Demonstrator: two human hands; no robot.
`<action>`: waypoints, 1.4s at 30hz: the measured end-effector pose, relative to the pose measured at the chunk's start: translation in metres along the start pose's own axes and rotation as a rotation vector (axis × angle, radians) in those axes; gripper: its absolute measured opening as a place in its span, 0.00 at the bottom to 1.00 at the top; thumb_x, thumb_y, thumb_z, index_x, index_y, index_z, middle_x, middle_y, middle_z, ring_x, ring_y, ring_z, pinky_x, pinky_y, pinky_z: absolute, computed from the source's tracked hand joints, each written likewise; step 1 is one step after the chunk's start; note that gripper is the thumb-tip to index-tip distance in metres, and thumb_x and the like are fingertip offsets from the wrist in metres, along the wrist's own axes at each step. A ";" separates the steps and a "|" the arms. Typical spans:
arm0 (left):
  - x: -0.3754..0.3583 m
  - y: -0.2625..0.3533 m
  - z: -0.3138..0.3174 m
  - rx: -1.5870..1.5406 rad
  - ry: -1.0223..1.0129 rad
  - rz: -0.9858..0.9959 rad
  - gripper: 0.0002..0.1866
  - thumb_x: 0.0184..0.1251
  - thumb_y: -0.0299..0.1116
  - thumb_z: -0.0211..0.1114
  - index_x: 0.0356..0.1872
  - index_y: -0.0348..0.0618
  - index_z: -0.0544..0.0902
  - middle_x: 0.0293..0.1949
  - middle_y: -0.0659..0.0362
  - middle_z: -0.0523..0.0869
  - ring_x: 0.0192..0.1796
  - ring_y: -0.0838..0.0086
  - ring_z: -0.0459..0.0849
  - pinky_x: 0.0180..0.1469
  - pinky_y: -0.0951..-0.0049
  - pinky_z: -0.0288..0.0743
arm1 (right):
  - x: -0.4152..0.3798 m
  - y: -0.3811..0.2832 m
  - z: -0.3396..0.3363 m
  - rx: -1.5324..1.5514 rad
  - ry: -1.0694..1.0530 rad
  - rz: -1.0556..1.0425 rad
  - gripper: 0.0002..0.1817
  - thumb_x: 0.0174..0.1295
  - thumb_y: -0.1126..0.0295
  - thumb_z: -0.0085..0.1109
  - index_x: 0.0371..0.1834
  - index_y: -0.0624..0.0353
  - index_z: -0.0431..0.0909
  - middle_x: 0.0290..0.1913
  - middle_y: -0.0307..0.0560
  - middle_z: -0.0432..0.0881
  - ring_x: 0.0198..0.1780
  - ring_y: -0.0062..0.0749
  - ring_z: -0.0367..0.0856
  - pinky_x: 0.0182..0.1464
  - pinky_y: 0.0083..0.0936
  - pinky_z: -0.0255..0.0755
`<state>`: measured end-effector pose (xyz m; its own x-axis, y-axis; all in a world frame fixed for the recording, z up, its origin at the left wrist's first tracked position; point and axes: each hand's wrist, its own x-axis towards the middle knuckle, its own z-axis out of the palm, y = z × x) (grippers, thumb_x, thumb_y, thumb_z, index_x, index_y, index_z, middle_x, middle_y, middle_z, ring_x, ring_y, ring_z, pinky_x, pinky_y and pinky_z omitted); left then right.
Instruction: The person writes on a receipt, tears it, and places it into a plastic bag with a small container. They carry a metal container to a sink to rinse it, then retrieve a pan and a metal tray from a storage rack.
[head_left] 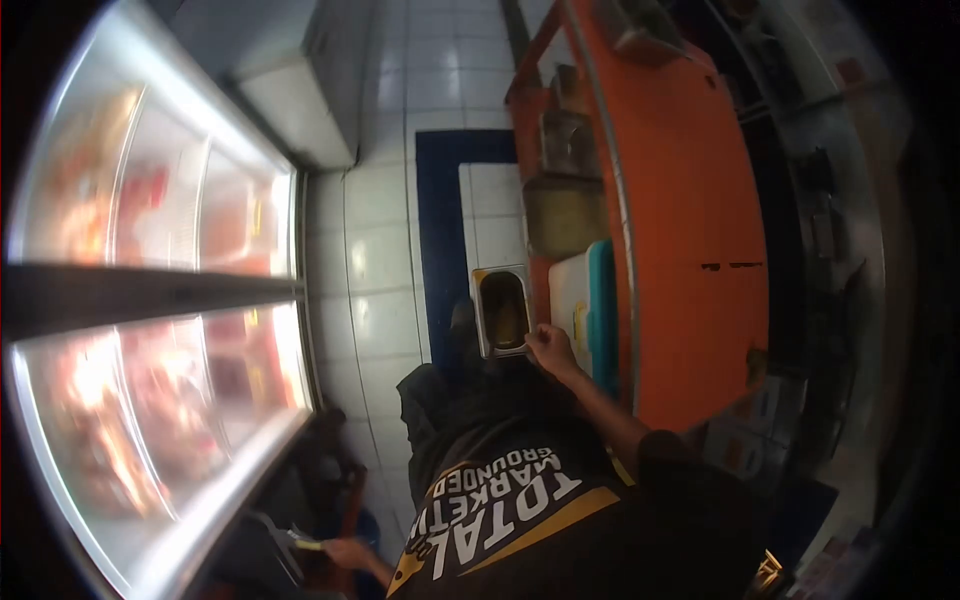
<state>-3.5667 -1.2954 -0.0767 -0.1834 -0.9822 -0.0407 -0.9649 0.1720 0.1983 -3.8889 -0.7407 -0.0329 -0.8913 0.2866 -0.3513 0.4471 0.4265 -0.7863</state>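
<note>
My right hand point(550, 349) is closed on the near right corner of a deep rectangular metal pan point(477, 312). The pan hangs low over the tiled floor, and its dark inside shows something brownish that I cannot make out. Down at the lower left, my left hand point(347, 553) is closed around a thin object with a pale yellow end point(309, 545). Dim light and blur hide what kind of object that is.
Brightly lit glass-door fridges point(160, 400) line the left. An orange counter point(690, 220) runs along the right, with metal containers point(568, 145) and a white tub with a teal lid point(602, 310) on its lower shelf. White tiles point(380, 260) with a dark blue band lie between.
</note>
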 end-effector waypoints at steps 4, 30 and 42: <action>-0.050 0.244 0.080 -0.372 -0.446 0.263 0.25 0.75 0.46 0.50 0.57 0.31 0.73 0.53 0.44 0.81 0.49 0.55 0.84 0.40 0.61 0.85 | 0.108 -0.030 -0.018 0.122 0.099 -0.012 0.13 0.57 0.63 0.62 0.26 0.64 0.78 0.21 0.47 0.78 0.26 0.26 0.78 0.31 0.31 0.69; -0.461 1.577 0.244 -0.445 -1.698 1.033 0.25 0.77 0.44 0.46 0.63 0.33 0.69 0.53 0.47 0.81 0.48 0.59 0.85 0.43 0.60 0.85 | 0.818 -0.308 -0.230 0.391 0.573 0.222 0.18 0.58 0.58 0.62 0.27 0.65 0.77 0.23 0.54 0.80 0.27 0.36 0.80 0.34 0.35 0.71; -0.786 2.067 0.325 -0.250 -1.106 2.627 0.13 0.70 0.35 0.56 0.44 0.33 0.79 0.40 0.51 0.84 0.44 0.61 0.86 0.36 0.65 0.84 | 1.195 -0.351 -0.378 0.447 0.887 0.330 0.15 0.56 0.62 0.63 0.25 0.65 0.78 0.19 0.43 0.77 0.23 0.24 0.73 0.28 0.30 0.68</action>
<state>-5.4780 -0.1433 0.0475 -0.1260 0.9804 0.1515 0.8143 0.0150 0.5803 -5.0821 -0.2236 0.0154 -0.2744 0.9347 -0.2258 0.4279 -0.0916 -0.8992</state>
